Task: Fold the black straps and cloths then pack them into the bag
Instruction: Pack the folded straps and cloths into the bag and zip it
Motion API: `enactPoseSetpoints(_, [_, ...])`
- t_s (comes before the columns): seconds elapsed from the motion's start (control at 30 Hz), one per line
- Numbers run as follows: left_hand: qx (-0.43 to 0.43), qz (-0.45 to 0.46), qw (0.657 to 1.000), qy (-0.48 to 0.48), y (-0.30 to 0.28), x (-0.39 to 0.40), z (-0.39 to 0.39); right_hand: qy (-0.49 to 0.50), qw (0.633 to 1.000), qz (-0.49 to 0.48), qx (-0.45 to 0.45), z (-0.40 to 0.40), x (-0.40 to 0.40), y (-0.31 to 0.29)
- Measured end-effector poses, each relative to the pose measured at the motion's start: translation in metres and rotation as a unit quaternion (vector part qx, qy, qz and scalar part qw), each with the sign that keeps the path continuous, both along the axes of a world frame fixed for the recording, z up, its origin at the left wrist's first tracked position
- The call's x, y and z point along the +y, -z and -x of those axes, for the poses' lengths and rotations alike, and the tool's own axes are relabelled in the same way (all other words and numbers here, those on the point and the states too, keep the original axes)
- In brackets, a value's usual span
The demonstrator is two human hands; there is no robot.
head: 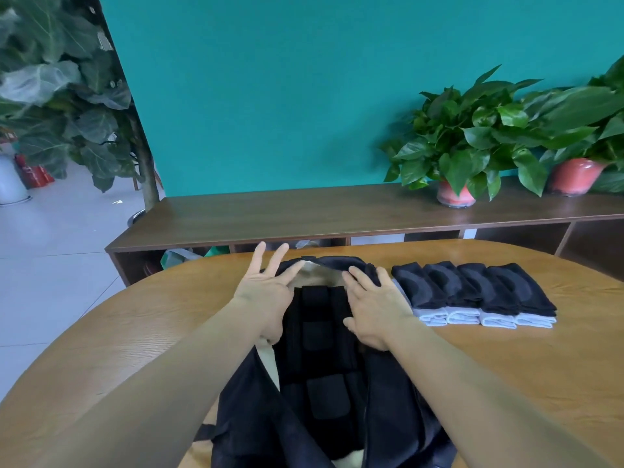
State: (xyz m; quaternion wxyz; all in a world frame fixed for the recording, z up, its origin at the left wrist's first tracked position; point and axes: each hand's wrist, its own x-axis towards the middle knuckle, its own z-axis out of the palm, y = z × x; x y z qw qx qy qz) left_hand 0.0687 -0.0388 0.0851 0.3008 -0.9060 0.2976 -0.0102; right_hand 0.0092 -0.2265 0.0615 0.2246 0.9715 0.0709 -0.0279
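packing stage, by the look of it: the dark bag [388, 400] lies open on the wooden table [540, 383], its long axis running from the person outward, mouth spread wide with pale lining showing at the far end. folded black straps [320, 349] already lie inside, lengthwise down the middle. left hand [266, 292] is at the far left rim of the opening, fingers straight and spread, gripping nothing; it seems to brush the rim but contact is hard to tell. right hand [374, 305] lies flat on the far right flap of the bag, fingers relaxed and extended, pressing the fabric, not curled round anything. a row of four folded black cloths [472, 288] sits on white folded pieces just to the right of the bag, side by side, near its far right corner. key relation: the cloths lie to the right of both hands and the right hand is clearly nearer, close beside the leftmost one. likely next grab is that one, moved leftward into the opening. potted plants [466, 146] stand on the shelf behind.
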Motion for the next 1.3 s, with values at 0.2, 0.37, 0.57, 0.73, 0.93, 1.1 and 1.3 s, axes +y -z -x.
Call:
enactPoseSetpoints(0.2, [0.036, 0.043, 0.997, -0.045, 0.01, 0.013, -0.016, 0.025, 0.997, -0.062, 0.027, -0.015, -0.011, 0.01])
enactPoseSetpoints(0.37, [0.087, 0.14, 0.986, -0.024, -0.003, 0.013, -0.02, 0.026, 0.985, -0.167, 0.03, -0.004, 0.0, 0.006])
enactPoseSetpoints(0.57, [0.038, 0.08, 0.996, -0.025, -0.008, 0.011, -0.013, 0.066, 0.983, -0.132, 0.113, 0.017, 0.02, 0.013])
enactPoseSetpoints(0.73, [0.05, 0.132, 0.99, -0.012, -0.012, 0.009, -0.008, 0.071, 0.977, -0.171, 0.105, 0.024, 0.017, 0.011])
enactPoseSetpoints(0.93, [0.08, 0.247, 0.966, 0.007, -0.023, -0.021, 0.018, 0.053, 0.966, -0.251, 0.024, 0.04, 0.012, -0.009])
enactPoseSetpoints(1.1, [0.137, 0.358, 0.924, -0.003, -0.01, -0.068, 0.055, 0.095, 0.95, -0.296, -0.033, 0.083, -0.02, 0.0])
enactPoseSetpoints(1.3, [0.186, 0.464, 0.866, 0.018, -0.008, -0.132, 0.085, 0.209, 0.902, -0.366, -0.096, 0.128, -0.081, 0.012])
